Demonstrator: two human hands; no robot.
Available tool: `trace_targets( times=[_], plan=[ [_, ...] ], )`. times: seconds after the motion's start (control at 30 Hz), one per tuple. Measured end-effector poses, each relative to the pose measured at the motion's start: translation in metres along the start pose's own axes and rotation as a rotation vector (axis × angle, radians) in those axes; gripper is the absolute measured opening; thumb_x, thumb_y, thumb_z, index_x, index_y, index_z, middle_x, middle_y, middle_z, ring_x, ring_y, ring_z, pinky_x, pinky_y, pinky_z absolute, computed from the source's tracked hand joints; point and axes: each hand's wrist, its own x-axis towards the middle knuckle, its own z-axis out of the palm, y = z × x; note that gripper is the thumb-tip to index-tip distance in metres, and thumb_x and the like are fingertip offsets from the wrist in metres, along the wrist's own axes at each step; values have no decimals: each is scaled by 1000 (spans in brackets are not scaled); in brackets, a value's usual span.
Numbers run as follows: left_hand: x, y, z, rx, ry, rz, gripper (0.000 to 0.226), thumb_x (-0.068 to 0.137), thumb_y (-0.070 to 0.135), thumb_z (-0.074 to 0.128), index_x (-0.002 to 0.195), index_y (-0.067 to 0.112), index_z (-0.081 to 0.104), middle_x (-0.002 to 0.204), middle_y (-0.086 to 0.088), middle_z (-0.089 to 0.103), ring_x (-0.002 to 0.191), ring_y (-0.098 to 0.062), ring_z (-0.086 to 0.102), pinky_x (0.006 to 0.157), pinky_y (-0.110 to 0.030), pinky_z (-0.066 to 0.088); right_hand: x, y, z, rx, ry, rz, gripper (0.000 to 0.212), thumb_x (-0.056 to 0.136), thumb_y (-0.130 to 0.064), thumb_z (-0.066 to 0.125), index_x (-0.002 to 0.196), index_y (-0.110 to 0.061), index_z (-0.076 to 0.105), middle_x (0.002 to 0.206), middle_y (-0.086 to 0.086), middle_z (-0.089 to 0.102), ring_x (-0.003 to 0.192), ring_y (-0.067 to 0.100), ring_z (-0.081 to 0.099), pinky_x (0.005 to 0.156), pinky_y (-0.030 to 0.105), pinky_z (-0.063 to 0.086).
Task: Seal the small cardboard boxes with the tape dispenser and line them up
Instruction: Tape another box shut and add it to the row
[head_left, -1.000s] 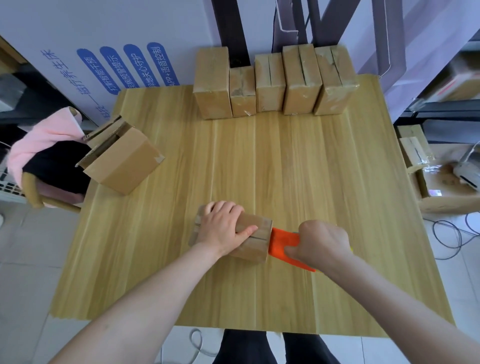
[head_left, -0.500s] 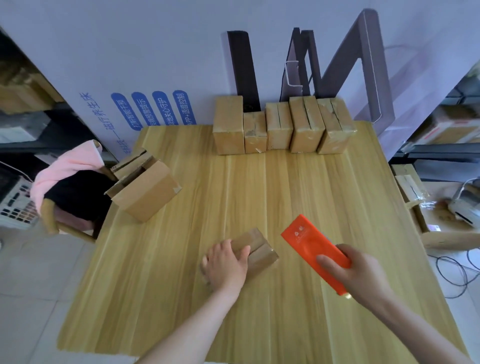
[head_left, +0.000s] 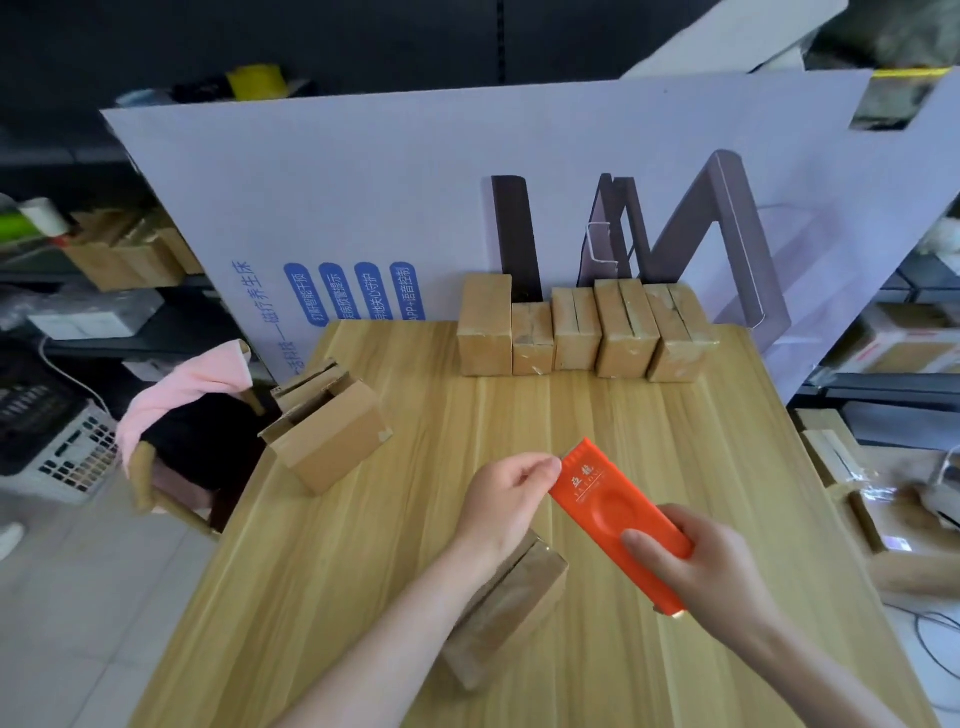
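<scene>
Orange tape dispenser: right hand grips near end, left hand pinches far tip. Nearby small box probably light, stiff; hold by side walls.

A pale wooden surface fills the lower middle of the frame, and a large white printed cardboard panel stands along its far edge. At centre left, a wooden chair draped with a pink cloth stands on light floor tiles. Dark shelving at upper left and more shelves at the right edge hold cartons.
</scene>
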Motion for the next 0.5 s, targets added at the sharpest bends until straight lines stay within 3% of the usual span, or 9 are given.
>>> trace_targets(
  times=[0.1,0.2,0.33,0.43,0.5],
  plan=[
    [-4,4,-3,10,18,24,17,96,28,57,86,31,71,84,19,72,84,7,63,80,-17,46,-2,-5,-2,-23,-17,-23,10,78,-30,77,76,-26,68,62,-5,68,52,14,64,51,38,55],
    [-2,10,-9,-154,14,-152,25,96,34,55,81,23,72,77,12,71,74,-3,61,74,-22,45,-6,-11,-5,-13,-49,-48,15,73,-39,77,75,-27,68,61,-7,67,51,6,60,49,27,47],
    [6,10,-9,-181,-2,-276,18,92,31,62,78,21,69,63,12,65,65,-7,55,69,-24,43,-9,-16,-6,-21,-57,-70,13,76,-33,79,76,-27,68,64,-4,68,51,7,59,49,27,46],
    [15,8,-10,-134,87,-243,8,87,21,70,79,22,74,71,11,70,69,-2,59,72,-20,45,-10,-20,-5,-76,-36,-72,11,77,-33,77,77,-29,67,67,-9,68,54,7,61,53,32,49],
    [19,9,-12,-114,113,-211,14,84,15,73,74,23,75,76,8,73,73,-3,64,80,-23,48,-9,-24,-4,-107,-23,-76,13,75,-37,76,77,-29,67,65,-11,67,52,7,60,53,34,50]
  ],
)
